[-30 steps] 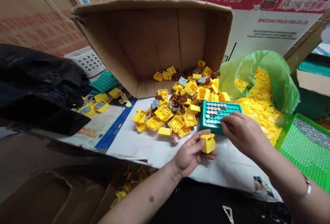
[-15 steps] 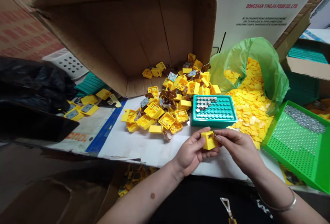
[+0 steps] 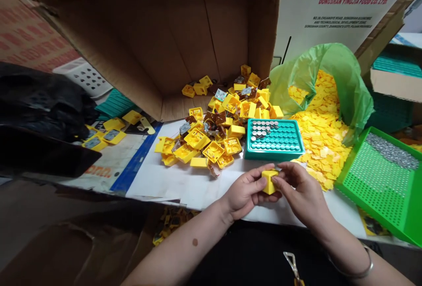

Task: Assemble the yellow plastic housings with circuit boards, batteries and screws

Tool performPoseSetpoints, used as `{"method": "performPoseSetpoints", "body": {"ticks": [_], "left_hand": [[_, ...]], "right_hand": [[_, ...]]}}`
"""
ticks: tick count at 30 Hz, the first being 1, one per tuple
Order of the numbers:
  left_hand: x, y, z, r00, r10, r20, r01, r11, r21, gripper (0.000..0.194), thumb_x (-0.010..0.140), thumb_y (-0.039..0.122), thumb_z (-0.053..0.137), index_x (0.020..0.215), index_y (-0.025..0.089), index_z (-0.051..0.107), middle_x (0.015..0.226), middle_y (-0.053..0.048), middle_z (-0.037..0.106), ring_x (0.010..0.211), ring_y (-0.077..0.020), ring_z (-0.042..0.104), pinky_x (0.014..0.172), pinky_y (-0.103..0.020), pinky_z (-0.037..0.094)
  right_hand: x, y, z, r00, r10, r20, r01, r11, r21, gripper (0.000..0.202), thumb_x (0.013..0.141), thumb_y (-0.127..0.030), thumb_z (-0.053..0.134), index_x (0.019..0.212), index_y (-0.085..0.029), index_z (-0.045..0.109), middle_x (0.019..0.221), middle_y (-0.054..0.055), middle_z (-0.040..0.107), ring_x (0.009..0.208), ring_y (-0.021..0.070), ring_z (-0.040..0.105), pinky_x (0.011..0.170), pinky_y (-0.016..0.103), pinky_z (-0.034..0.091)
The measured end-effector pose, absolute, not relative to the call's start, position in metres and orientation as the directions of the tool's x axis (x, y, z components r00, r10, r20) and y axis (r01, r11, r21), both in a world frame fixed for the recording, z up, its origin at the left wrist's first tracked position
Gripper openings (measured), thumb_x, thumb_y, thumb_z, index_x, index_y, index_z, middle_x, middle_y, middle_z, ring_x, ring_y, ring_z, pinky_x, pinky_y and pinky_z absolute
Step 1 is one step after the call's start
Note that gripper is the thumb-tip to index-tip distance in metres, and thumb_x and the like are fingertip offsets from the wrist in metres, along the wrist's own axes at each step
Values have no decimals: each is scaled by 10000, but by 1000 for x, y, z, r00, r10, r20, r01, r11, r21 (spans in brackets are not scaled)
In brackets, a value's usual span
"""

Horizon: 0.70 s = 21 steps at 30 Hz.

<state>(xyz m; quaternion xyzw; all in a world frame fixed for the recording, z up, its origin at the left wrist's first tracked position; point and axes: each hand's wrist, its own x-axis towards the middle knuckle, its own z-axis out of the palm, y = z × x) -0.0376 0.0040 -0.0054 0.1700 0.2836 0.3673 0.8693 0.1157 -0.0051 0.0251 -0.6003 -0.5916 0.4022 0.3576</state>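
My left hand [image 3: 244, 191] is closed around a small yellow plastic case [image 3: 268, 182], held above the front of the white work surface. On the case's right side lies the thumb of my right hand [image 3: 301, 191], with the fingers bent over its top and right edge. Whether a small part sits under those fingers is hidden. Just beyond my hands stands a teal tray [image 3: 273, 156] with rows of round pockets; silver button cells [image 3: 259, 133] fill some at the upper left. To the left, yellow cases [image 3: 197, 138] with wires and brown and grey parts lie heaped.
A tipped cardboard box [image 3: 184, 35] opens behind the heap. At the right, flat yellow pieces [image 3: 325, 141] spill from a green bag [image 3: 356, 84]. A green perforated basket [image 3: 379, 189] with small metal parts [image 3: 392, 152] is farther right. A dark object [image 3: 42, 152] juts in from the left.
The yellow case has turned in my hands, so its opening no longer shows. My right thumb and fingers have moved left onto it. The view has shifted slightly.
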Motion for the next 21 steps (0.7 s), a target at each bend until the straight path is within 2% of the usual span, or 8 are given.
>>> {"method": "performPoseSetpoints", "body": {"ticks": [3, 8, 11, 13, 15, 17, 19, 21], "left_hand": [[-38, 5, -5, 546, 742, -390, -563, 669, 485, 339, 792, 199, 611, 1130, 200, 577, 1061, -69, 640, 851, -167, 656, 742, -315, 534], [-37, 6, -7, 559, 739, -375, -577, 672, 464, 361, 807, 203, 590, 1165, 202, 542, 1103, -85, 625, 854, -180, 658, 732, -319, 522], [-37, 4, -8, 556, 751, -355, -564, 655, 503, 376, 791, 215, 615, 1162, 203, 553, 1068, -79, 640, 835, -172, 654, 740, -335, 521], [-37, 3, -9, 567, 755, -330, -536, 642, 548, 386, 767, 220, 645, 1145, 193, 572, 1017, -72, 656, 797, -165, 654, 726, -331, 525], [-40, 2, -9, 625, 720, -303, -497, 666, 556, 399, 762, 250, 651, 1149, 187, 573, 966, -72, 669, 743, -172, 667, 682, -315, 529], [-43, 2, -11, 704, 657, -269, -469, 715, 519, 413, 792, 298, 612, 1184, 186, 543, 919, -82, 679, 699, -192, 683, 629, -299, 527], [-44, 2, -12, 750, 618, -234, -466, 746, 476, 414, 823, 321, 565, 1210, 181, 510, 893, -93, 683, 696, -214, 691, 616, -303, 527], [-44, 4, -13, 745, 629, -222, -493, 743, 453, 401, 838, 310, 540, 1214, 177, 493, 909, -101, 680, 720, -220, 692, 636, -317, 530]], "right_hand": [[116, -6, 19, -17, 1000, -5, 459, 3, -888, 157, 810, -325, 551, 888, -192, 576, 841, 46, 628, 734, 150, 606, 699, 315, 514], [114, -5, 20, 27, 998, -52, 205, -56, -977, 346, 767, -361, 612, 1035, -194, 472, 808, 30, 593, 711, 139, 594, 635, 288, 529], [113, -4, 27, -37, 990, -139, 128, -133, -983, 415, 751, -385, 613, 1064, -192, 420, 763, 10, 573, 659, 131, 579, 594, 280, 522], [114, -4, 29, -65, 982, -176, 220, -158, -963, 426, 764, -383, 591, 1092, -194, 396, 695, -23, 533, 596, 123, 550, 540, 262, 491], [116, -7, 28, -30, 990, -139, 400, -116, -909, 426, 765, -370, 595, 1098, -191, 400, 629, -57, 458, 534, 105, 490, 495, 236, 431], [119, -10, 25, 2, 999, -51, 537, -44, -842, 428, 755, -363, 620, 1088, -185, 418, 613, -68, 410, 519, 93, 448, 486, 223, 391], [123, -12, 25, -26, 998, 50, 561, 56, -826, 420, 764, -368, 622, 1086, -181, 426, 637, -58, 423, 526, 91, 452, 486, 218, 393], [126, -6, 33, -53, 975, 215, 567, 207, -797, 327, 805, -342, 586, 1064, -186, 460, 679, -33, 467, 549, 91, 478, 508, 217, 413]]}}
